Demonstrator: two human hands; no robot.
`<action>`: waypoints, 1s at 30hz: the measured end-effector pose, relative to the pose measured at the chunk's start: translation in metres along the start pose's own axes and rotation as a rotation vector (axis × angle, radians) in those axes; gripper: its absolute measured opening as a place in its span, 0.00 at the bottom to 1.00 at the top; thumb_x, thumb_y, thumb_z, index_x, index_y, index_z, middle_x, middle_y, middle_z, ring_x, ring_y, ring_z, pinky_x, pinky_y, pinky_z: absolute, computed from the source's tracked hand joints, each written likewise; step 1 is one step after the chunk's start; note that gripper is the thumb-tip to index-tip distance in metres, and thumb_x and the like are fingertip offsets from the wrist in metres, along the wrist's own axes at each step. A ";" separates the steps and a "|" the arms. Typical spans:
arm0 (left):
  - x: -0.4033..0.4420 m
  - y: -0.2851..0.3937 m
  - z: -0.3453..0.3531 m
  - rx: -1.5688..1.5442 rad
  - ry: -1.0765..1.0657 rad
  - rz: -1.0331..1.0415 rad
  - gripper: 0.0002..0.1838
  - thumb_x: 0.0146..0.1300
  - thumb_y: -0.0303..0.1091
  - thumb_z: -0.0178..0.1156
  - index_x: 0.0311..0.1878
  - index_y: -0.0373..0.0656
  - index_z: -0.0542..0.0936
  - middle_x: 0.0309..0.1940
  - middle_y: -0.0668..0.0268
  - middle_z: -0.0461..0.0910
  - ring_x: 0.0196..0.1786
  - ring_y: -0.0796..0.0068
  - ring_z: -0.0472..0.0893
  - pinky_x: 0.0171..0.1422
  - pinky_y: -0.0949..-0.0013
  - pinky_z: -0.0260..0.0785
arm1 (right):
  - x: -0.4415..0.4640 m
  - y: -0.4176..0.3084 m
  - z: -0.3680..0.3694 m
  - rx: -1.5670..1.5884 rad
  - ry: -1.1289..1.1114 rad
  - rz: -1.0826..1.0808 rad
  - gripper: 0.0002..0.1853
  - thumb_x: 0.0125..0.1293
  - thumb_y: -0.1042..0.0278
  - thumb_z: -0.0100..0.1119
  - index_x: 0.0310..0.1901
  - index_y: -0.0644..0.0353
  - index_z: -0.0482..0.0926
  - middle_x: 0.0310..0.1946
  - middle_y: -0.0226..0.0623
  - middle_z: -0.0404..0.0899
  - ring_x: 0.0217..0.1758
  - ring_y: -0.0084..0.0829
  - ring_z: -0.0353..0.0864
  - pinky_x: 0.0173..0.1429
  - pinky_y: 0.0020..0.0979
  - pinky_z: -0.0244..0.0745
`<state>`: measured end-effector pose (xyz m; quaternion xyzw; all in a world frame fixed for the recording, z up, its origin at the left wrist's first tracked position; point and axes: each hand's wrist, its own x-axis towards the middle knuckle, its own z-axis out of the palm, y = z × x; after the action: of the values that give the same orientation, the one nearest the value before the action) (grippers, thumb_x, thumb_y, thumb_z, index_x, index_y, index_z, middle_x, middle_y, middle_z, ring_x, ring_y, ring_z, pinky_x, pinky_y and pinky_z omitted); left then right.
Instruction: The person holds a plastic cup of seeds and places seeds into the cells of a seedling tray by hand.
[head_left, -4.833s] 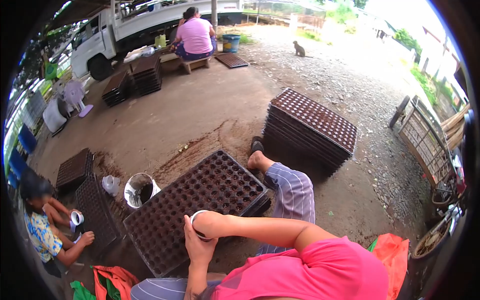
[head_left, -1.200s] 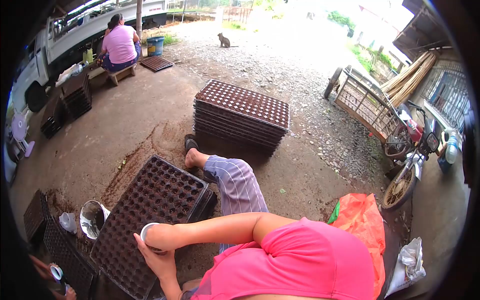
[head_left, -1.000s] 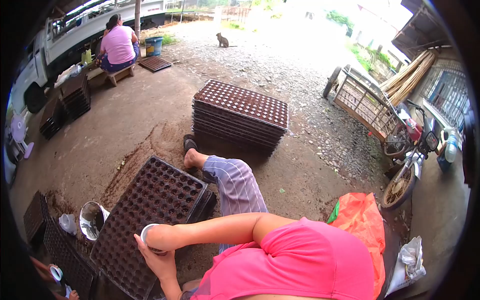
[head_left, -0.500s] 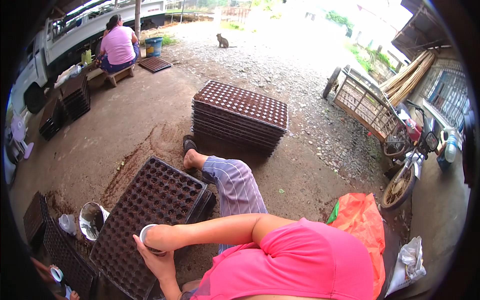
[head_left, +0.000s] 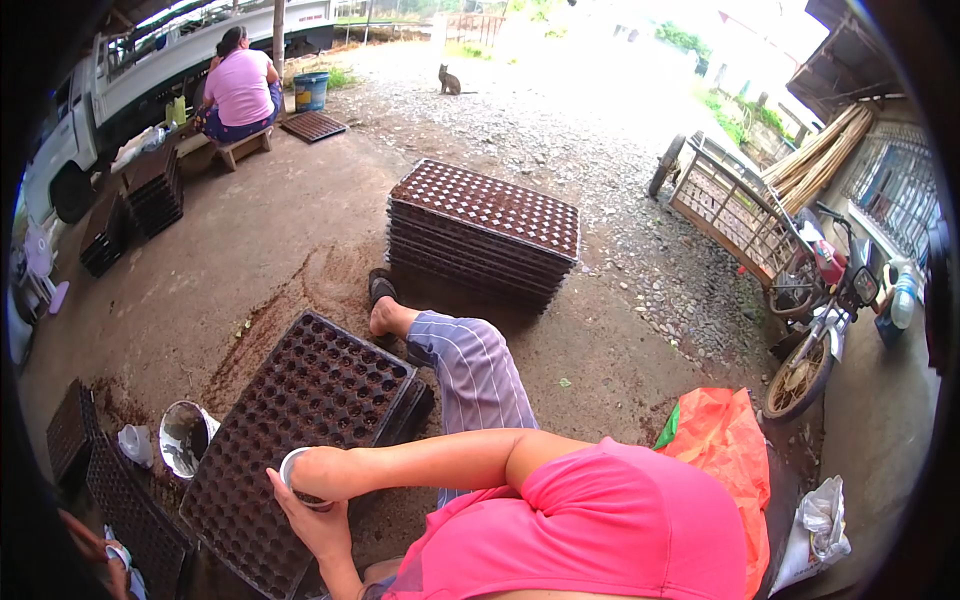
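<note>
Over a dark cell tray (head_left: 300,390), the left grip (head_left: 316,528) holds a cup (head_left: 288,464), the right grip (head_left: 326,473) inside.

Your view now faces further right than earlier: much more of motorcycle (head_left: 828,318) shows and white sack (head_left: 812,540) appears, both well right of your right hand (head_left: 330,473). Left of your left hand (head_left: 318,525), only co-worker's arms (head_left: 84,534) remain visible; co-worker's cup (head_left: 116,552) shows less opening.
</note>
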<state>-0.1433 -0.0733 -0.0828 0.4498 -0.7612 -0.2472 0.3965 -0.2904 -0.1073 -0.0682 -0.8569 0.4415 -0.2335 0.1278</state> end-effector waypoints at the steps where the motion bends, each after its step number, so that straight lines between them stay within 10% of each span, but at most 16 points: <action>1: 0.000 -0.001 0.000 -0.004 -0.001 0.002 0.63 0.46 0.27 0.79 0.83 0.41 0.49 0.76 0.41 0.61 0.76 0.37 0.64 0.79 0.45 0.60 | 0.000 0.001 0.001 0.000 -0.001 0.001 0.08 0.50 0.68 0.66 0.26 0.65 0.84 0.27 0.50 0.84 0.33 0.48 0.86 0.39 0.43 0.80; 30: -0.001 0.001 0.000 0.005 -0.002 -0.003 0.64 0.46 0.26 0.80 0.83 0.42 0.48 0.73 0.42 0.64 0.75 0.38 0.67 0.77 0.46 0.62 | -0.003 -0.005 -0.012 -0.027 -0.051 0.033 0.09 0.49 0.69 0.67 0.27 0.67 0.84 0.29 0.49 0.85 0.35 0.48 0.88 0.40 0.43 0.82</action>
<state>-0.1442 -0.0722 -0.0822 0.4515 -0.7615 -0.2463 0.3945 -0.2945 -0.1019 -0.0570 -0.8568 0.4554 -0.2036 0.1310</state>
